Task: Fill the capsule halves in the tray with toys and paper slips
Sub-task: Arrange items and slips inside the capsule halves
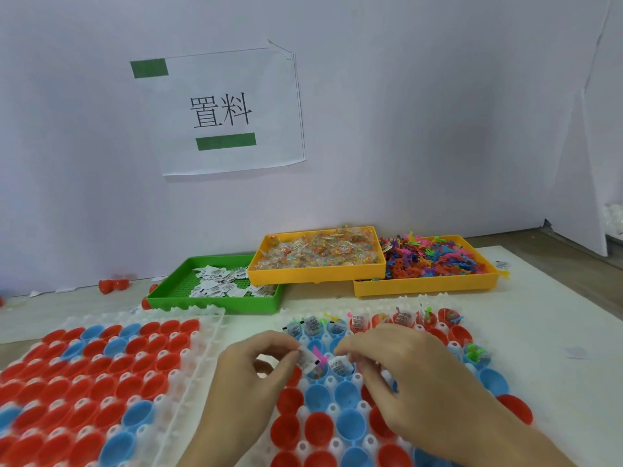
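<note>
A white tray (pixel 332 407) in front of me holds red and blue capsule halves; those in its far row (pixel 371 320) contain toys and paper slips. My left hand (pixel 249 375) pinches a white paper slip (pixel 308 358) over a blue capsule half (pixel 317 374) that has a pink toy in it. My right hand (pixel 404 372) hovers just right of it, fingers curled over a neighbouring blue half with a slip (pixel 340 365); whether it holds anything is hidden.
A second tray of red and blue halves (pixel 101 375) lies at the left. Behind stand a green bin of paper slips (pixel 215 298), a yellow bin of bagged toys (pixel 317 274) and a yellow bin of colourful figures (pixel 428 286). Loose red halves (pixel 113 284) lie by the wall.
</note>
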Demonstrator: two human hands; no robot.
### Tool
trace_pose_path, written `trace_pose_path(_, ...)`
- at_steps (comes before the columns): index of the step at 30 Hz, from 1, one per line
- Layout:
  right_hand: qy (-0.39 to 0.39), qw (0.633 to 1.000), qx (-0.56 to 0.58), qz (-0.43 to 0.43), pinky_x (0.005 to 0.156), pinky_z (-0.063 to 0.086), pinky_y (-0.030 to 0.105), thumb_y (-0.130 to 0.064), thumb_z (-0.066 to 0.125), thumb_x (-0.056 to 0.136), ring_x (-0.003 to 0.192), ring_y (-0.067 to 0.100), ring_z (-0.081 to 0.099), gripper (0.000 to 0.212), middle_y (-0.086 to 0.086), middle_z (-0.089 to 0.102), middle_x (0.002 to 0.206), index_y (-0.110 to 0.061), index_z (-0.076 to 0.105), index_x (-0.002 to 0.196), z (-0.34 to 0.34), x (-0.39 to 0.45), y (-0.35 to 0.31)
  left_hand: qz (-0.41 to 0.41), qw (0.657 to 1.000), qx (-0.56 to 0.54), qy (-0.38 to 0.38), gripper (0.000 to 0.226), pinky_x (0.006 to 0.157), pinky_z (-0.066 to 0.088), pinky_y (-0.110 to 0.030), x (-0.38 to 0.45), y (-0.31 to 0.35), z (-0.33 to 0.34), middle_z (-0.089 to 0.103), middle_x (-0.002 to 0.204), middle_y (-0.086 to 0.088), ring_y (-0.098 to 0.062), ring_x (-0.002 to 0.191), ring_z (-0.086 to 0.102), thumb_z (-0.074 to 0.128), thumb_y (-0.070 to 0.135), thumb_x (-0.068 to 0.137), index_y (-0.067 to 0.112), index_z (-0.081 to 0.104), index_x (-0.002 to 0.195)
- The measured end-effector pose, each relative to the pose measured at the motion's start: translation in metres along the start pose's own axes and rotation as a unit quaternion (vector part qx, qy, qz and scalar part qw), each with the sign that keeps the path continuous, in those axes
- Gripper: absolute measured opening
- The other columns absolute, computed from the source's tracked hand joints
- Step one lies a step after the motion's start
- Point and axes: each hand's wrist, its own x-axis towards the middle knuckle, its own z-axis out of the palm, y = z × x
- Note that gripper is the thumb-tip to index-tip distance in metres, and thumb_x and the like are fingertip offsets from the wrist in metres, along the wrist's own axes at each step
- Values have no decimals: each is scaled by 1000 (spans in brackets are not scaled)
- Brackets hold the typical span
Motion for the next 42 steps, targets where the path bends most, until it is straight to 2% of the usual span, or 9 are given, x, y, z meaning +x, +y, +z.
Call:
trace_pose_path(2,4,1000,-1,0,77,55,24,-21,53,92,91,-1,62,32,-20,70,98,-34,67,118,-1,0,1,7,1000,15,-22,32,62,50,-32,-2,-1,2,73,72,7,-10,68,66,74,-2,81,27,76,69)
trace_pose_path(7,4,1000,-7,0,81,55,20,-22,53,93,94,-3,63,31,-21,71,102,-34,68,118,-2,0,0,41,997,72,-13,27,59,44,-13,-3,-1,8,72,71,17,-8,67,63,76,3,80,29,77,72)
trace_pose_path(11,-2,1000,-3,7,83,54,19,-21,55,94,94,-5,62,32,-22,70,102,-34,68,119,-1,0,-1,62,993,97,-8,27,59,44,-12,-4,-1,8,70,73,22,-5,68,61,76,2,80,28,77,75)
trace_pose_path(22,-2,1000,0,13,83,49,12,-23,51,95,92,-7,61,31,-24,69,98,-36,69,117,4,1,4,110,986,124,10,24,61,43,-8,-4,-2,8,71,75,17,-1,75,62,74,0,81,24,77,77)
trace_pose_path(29,-9,1000,-6,10,79,44,7,-21,53,96,91,-11,60,30,-25,69,96,-36,69,116,7,0,4,143,977,159,-26,22,65,40,-6,-5,0,7,70,80,15,1,80,59,70,3,86,23,78,82)
trace_pose_path(34,-9,1000,-8,12,80,45,6,-23,53,96,93,-12,59,30,-30,65,95,-37,69,117,5,0,5,157,968,192,-44,28,70,44,-14,-2,-3,5,69,81,14,-2,80,59,64,-2,88,22,78,82)
trace_pose_path(37,-7,1000,-11,10,80,45,6,-24,54,95,97,-13,57,30,-29,65,98,-37,68,117,4,0,4,158,963,206,-75,28,73,44,-16,-2,-2,6,67,81,15,-1,81,57,63,1,90,23,79,84)
trace_pose_path(42,-6,1000,-5,9,85,49,14,-25,53,93,99,-10,58,32,-25,69,103,-39,67,118,2,1,6,140,961,211,-115,18,69,40,-12,9,1,4,64,80,14,1,76,53,70,13,88,28,80,85)
